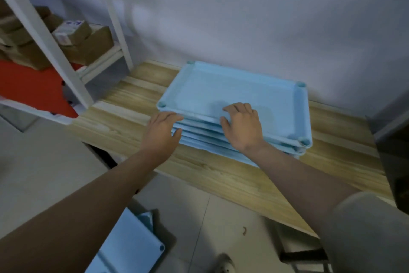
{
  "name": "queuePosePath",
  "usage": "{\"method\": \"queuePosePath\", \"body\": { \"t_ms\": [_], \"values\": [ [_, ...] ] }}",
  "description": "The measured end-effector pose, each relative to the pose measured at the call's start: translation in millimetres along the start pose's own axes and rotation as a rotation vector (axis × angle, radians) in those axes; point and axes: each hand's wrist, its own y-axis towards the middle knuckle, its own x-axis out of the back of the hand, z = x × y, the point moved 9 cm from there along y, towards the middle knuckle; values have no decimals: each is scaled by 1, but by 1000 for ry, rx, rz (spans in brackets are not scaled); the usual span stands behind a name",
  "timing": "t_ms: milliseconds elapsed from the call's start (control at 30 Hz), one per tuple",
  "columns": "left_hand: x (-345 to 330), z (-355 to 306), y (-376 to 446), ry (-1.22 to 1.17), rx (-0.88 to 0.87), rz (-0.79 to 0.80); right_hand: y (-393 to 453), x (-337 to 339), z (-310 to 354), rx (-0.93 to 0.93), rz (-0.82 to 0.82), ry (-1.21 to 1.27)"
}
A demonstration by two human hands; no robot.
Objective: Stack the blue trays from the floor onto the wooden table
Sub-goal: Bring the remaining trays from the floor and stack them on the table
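Head view: left hand (162, 132) flat against tray stack (232, 100) edge; right hand (242, 128) rests flat on top tray; both hands released.

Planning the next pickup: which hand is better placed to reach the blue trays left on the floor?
Probably the left hand: it only touches the stack's near-left edge, with the floor trays below its forearm. The right hand rests on the top tray.

Blue trays (232, 93) are sitting stacked flat on my desk (132, 122) by the wall; more trays (130, 244) are lying on the floor.
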Motion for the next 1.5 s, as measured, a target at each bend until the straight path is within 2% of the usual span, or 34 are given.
{"method": "queuePosePath", "body": {
  "t_ms": [100,233,367,533,667,867,1133,1500],
  "values": [
    [23,48,-29,-17,92,-9,-11,-4,62,139,-78,84],
    [37,123,-77,-111,291,58,-35,-27,134,291,-47,186],
    [39,190,-129,-166,499,93,-62,-78,175,314,103,196],
    [22,256,-194,-252,703,124,-94,-143,204,283,388,279],
    [5,291,-234,-340,857,76,-109,-198,213,233,593,316],
    [-51,321,-286,-409,1035,32,-134,-275,208,225,768,319],
    [-148,363,-350,-523,1254,1,-157,-373,183,198,827,305],
    [-281,460,-412,-546,1355,-44,-221,-552,159,104,990,288]
  ]
}}
